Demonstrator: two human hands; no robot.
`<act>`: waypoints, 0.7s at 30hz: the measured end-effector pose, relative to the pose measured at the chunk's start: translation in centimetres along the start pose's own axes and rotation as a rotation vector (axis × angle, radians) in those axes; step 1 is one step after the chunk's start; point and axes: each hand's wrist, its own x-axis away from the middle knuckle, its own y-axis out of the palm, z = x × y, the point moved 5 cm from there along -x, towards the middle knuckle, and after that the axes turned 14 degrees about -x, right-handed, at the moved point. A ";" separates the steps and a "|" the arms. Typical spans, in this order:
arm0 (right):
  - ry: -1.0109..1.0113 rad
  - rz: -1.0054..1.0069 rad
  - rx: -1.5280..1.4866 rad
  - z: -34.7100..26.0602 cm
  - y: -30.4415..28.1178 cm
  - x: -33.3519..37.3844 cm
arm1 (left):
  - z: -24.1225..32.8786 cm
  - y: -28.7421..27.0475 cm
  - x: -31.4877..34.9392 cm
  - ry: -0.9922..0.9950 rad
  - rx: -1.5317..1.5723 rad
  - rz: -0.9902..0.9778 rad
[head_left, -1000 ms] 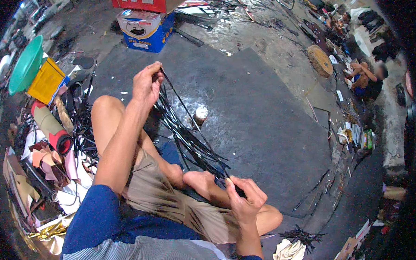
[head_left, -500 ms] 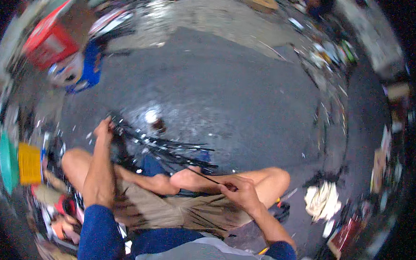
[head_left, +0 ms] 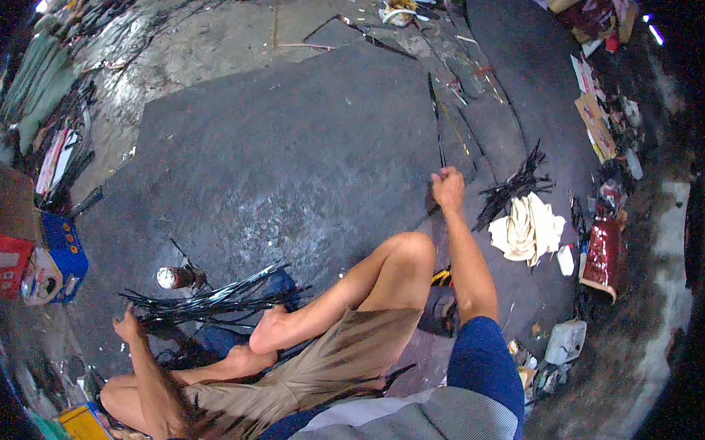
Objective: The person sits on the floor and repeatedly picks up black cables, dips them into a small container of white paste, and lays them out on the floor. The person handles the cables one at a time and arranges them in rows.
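My right hand [head_left: 448, 186] is stretched out to the far right, its fingers closed. A thin black strip [head_left: 436, 113] runs from it away from me over the dark floor sheet. Low on the left, my left hand [head_left: 129, 325] is beside the near-left end of a bundle of long, shiny black strips [head_left: 215, 297], thumb and finger apart. The bundle lies in front of my crossed legs, partly over something dark blue [head_left: 225, 338]. Just beyond the bundle is a small round can-like thing [head_left: 178, 278] with a bright top.
A cream cloth [head_left: 527, 230] lies at the right beside a dark heap of short strips [head_left: 519, 184]. A red box [head_left: 3, 264] and a blue box [head_left: 62, 250] stand at the far left. Farther right are a dark red packet [head_left: 603, 251] and a whitish container [head_left: 565, 342].
My right hand has swung from near my foot out to the far right with a black strip. The view has turned to the right. My left hand stays by the bundle's end.
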 end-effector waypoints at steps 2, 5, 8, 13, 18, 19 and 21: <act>0.182 -0.009 0.189 8.4 -0.7 -1.9 | 3.8 1.3 3.5 0.174 -0.042 0.071; 0.314 -0.109 0.394 13.1 0.0 -3.0 | 10.9 -2.8 7.8 0.467 0.066 0.138; 0.305 -0.165 0.385 12.7 0.5 -3.8 | 16.1 -7.3 12.4 0.582 0.174 0.112; -0.068 -0.084 0.308 -0.3 0.9 -2.0 | 22.0 -14.1 21.1 0.690 0.064 0.065; -0.578 -0.018 0.070 -11.3 -3.8 -0.1 | 28.5 -10.9 31.5 1.081 0.172 -0.097; -0.620 -0.052 -0.077 -13.8 -4.1 1.1 | 29.3 -9.8 33.5 1.038 0.209 -0.223; -0.610 -0.130 -0.422 -18.0 -3.9 4.0 | 31.0 -8.3 37.5 1.015 0.291 -0.420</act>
